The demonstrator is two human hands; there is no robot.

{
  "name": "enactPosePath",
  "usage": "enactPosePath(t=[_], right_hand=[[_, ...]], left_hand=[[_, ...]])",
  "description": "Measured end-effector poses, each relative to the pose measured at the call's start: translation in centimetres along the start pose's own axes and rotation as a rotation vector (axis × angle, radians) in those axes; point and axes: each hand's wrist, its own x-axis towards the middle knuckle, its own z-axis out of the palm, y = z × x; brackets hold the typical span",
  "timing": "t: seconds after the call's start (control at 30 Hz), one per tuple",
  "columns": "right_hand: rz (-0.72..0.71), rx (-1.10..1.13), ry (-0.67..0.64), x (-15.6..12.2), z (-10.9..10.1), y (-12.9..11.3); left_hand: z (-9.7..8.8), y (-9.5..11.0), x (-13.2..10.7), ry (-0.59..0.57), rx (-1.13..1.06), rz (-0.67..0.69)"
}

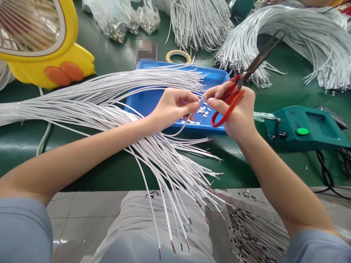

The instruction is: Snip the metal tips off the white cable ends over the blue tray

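Slim, round, smooth white cables (164, 157) fan out over a glossy green tabletop (109, 173), their cut ends showing thin red, green and dark cores. Beneath their tips sits a shallow tray (148, 102) of shiny blue plastic, strewn with small whitish pieces (203, 111). Behind it lie a flat yellow ring of tape (178, 51) and a thick, arched grey-white bundle (309, 36); a boxy green machine (309, 128) with a bright round button stands to the right.

One cable (184, 127) curves up from the fan into the left hand (172, 106), its end poking out just past the fingertips, above the tray and between the two hands. The left thumb and forefinger pinch it near that end, pressed together on it. The right hand (241, 109) grips scissors (253, 67), red handles against the palm and dark blades pointing away; its thumb and forefinger are slightly parted just beside the cable's end, and whether they touch it I cannot tell
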Motion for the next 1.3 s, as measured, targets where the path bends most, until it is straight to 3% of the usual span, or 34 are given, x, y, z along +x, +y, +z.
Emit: enactPosePath(t=[0.33, 0.63, 0.87, 1.03, 1.3], right_hand=[[0.05, -0.099, 0.065, -0.1, 0.3, -0.3], [0.08, -0.087, 0.046, -0.7, 1.0, -0.8], [0.019, -0.098, 0.093, -1.4, 1.5, -1.1], [-0.069, -0.165, 0.042, -2.6, 2.5, -1.3], [-0.092, -0.199, 0.355, -0.3, 0.6, 0.0]], left_hand=[[0.2, 0.3, 0.0, 0.06, 0.074, -0.033], [0.3, 0.5, -0.2, 0.101, 0.15, -0.002], [0.2, 0.4, -0.2, 0.13, 0.169, 0.014], [0.1, 0.3, 0.0, 0.204, 0.096, -0.024], [0.0, 0.7, 0.0, 0.13, 0.018, -0.014]])
